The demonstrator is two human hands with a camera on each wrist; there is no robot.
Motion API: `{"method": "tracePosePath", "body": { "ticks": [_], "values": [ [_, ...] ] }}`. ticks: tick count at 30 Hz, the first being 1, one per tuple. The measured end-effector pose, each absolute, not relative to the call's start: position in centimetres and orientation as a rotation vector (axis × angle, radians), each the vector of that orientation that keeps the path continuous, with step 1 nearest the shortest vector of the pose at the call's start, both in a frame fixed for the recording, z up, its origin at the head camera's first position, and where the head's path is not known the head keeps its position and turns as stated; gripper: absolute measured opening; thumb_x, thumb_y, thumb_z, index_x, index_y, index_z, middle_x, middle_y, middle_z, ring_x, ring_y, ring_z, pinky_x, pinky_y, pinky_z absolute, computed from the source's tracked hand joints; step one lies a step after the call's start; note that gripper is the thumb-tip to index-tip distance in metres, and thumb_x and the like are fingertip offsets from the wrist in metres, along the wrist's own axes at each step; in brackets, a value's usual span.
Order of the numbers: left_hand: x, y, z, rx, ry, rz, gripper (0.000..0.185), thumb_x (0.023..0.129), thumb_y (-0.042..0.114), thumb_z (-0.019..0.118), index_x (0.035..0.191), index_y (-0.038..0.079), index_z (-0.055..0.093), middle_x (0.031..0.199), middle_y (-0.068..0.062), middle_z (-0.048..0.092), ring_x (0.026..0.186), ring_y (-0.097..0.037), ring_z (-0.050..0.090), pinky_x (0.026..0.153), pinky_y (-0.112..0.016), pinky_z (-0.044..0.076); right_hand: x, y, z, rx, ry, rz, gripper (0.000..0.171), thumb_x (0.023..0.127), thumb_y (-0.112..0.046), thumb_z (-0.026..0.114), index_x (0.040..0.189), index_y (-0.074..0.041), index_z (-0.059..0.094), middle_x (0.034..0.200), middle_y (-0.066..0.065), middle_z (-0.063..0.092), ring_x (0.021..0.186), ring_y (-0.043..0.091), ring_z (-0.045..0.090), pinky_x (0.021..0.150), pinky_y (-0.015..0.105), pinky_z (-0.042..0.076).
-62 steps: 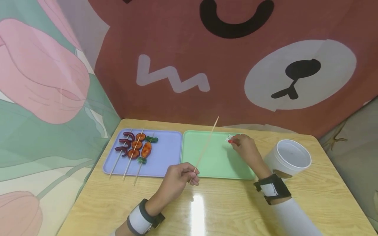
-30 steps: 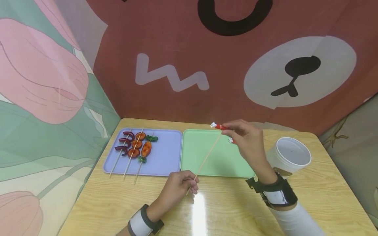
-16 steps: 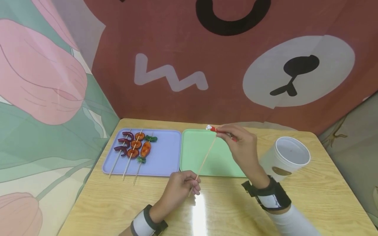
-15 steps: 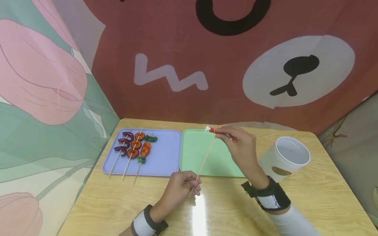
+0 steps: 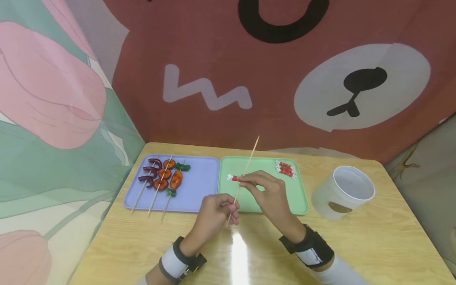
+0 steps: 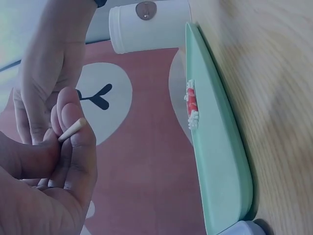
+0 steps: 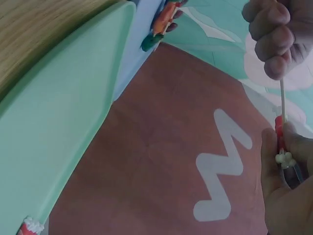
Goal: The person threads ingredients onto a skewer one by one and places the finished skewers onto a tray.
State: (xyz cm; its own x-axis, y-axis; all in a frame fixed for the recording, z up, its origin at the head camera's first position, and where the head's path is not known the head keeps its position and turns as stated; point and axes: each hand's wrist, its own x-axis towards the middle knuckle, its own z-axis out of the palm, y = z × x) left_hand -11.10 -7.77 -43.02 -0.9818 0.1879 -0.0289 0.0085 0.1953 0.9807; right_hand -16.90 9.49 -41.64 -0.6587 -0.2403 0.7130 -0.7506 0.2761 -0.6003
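Green tray (image 5: 295,198), lilac tray (image 5: 199,194), red-and-white piece (image 5: 234,178)

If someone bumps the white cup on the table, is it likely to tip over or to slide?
The white cup stands upright, near the green tray, and looks empty, so it is probably light. It seems taller than it is wide, so a high bump might tip it. The wooden table shines, so a low push may slide it.
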Motion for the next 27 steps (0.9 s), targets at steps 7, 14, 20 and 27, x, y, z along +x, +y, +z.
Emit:
{"method": "tracePosePath", "body": {
  "ticks": [7, 14, 20, 27],
  "values": [
    [-11.1, -7.3, -44.0, 0.167, 2.238, 1.944, 0.015, 0.090, -0.005, 0.055, 0.083, -0.001, 0.067, 0.067, -0.012, 0.067, 0.059, -0.021, 0.069, 0.059, -0.043, 0.060, -16.3, 9.7, -42.2, 0.888, -2.080, 1.292, 0.017, 0.075, -0.006, 0.080, 0.090, -0.013, 0.076, 0.087, -0.004, 0.073, 0.078, 0.009, 0.069, 0.068, 0.012, 0.054],
    [-10.9, -7.5, -44.2, 0.151, 2.283, 1.916, 0.012, 0.092, -0.001, 0.057, 0.086, 0.000, 0.068, 0.068, -0.009, 0.067, 0.060, -0.020, 0.069, 0.060, -0.042, 0.060, -17.5, 12.2, -42.5, 0.931, -2.151, 1.521, 0.022, 0.085, -0.005, 0.070, 0.107, -0.011, 0.072, 0.100, 0.001, 0.074, 0.086, 0.017, 0.071, 0.072, 0.022, 0.058],
    [-10.7, -8.7, -44.3, 0.081, 2.304, 1.939, 0.012, 0.091, -0.001, 0.058, 0.086, 0.001, 0.068, 0.068, -0.009, 0.067, 0.060, -0.021, 0.069, 0.060, -0.044, 0.060, -22.9, 17.5, -44.8, 0.496, -2.545, 1.121, 0.016, 0.096, -0.014, 0.059, 0.109, -0.008, 0.066, 0.098, 0.009, 0.070, 0.083, 0.023, 0.069, 0.068, 0.037, 0.059],
    [-9.9, -8.7, -44.7, 0.149, 2.360, 1.826, 0.012, 0.091, 0.002, 0.060, 0.085, 0.006, 0.069, 0.066, -0.002, 0.067, 0.058, -0.016, 0.068, 0.056, -0.040, 0.059, -26.1, 21.7, -49.4, 0.406, -2.916, 0.466, 0.020, 0.084, 0.001, 0.068, 0.104, 0.001, 0.070, 0.087, 0.017, 0.064, 0.083, 0.033, 0.063, 0.066, 0.046, 0.055]
  ]
}}
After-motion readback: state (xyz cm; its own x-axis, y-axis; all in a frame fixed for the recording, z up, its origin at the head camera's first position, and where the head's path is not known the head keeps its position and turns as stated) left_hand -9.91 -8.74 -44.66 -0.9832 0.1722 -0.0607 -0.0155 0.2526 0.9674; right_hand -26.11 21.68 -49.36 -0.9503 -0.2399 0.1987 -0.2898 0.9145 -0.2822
